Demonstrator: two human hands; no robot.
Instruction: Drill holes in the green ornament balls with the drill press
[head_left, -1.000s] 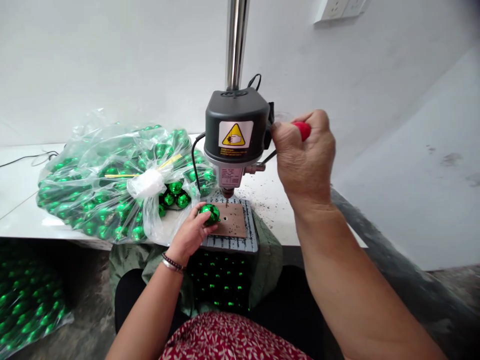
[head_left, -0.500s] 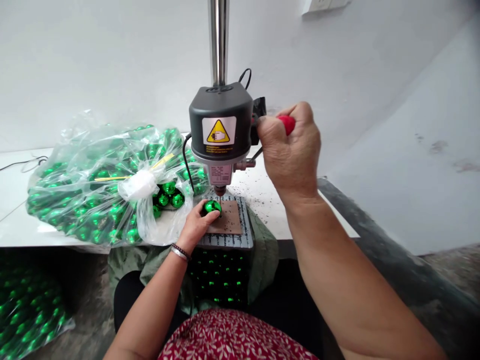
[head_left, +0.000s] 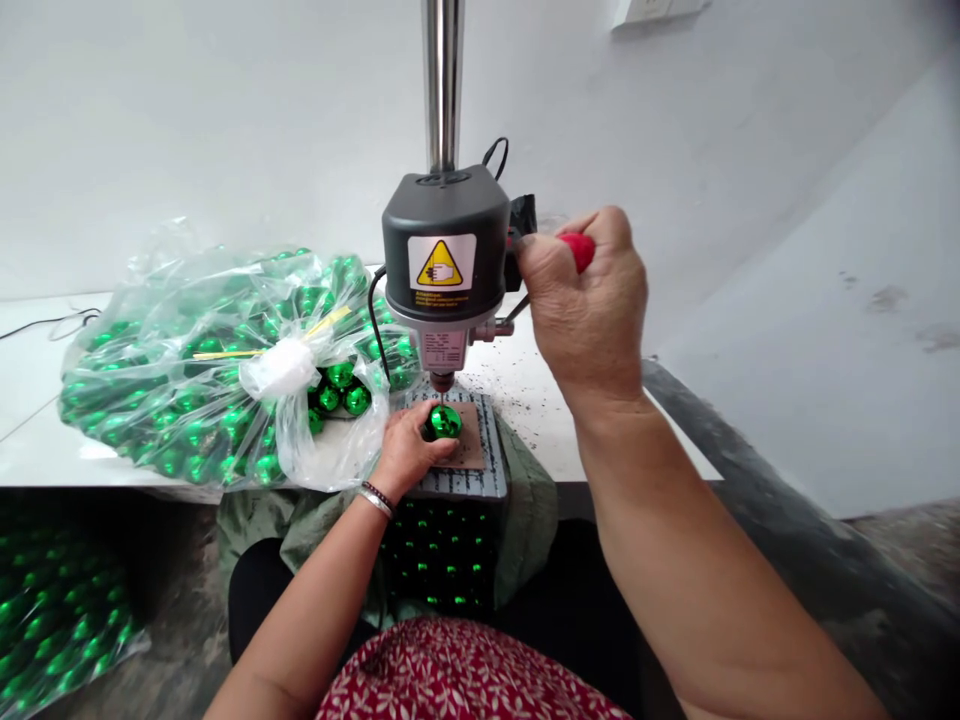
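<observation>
- White table (head_left: 525, 400) across mid-frame — dark shavings right of centre
- Pale wall (head_left: 225, 120) above
- Left hand (head_left: 409, 448) grasps the green ball (head_left: 446, 422), centre, under the drill
- Right hand (head_left: 589, 300) clenches the red-tipped lever (head_left: 579, 250)

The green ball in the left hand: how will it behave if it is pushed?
The green ball, being round, would probably roll on the flat brown board. Its shiny surface looks smooth, so it may slip from the left hand. Its weight I cannot tell.
</observation>
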